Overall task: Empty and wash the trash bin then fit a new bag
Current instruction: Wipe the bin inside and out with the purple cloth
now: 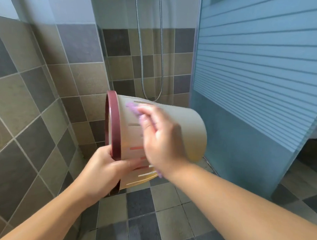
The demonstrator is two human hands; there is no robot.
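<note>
Beige plastic, the trash bin (172, 123) is held sideways in mid-air by its dark red rim (113, 125), gripped by the left hand (105, 166). A purple cloth (134, 109) is clutched against its side by the right hand (160, 143); washing is judged under way, and turning the bin to reach unwiped faces is called for next.

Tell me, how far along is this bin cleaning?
Emptying looks done: no bag shows on the beige plastic bin with the dark red rim. Washing is under way: the left hand grips the rim, the right hand presses a purple cloth against its side. No new bag is visible.
</note>
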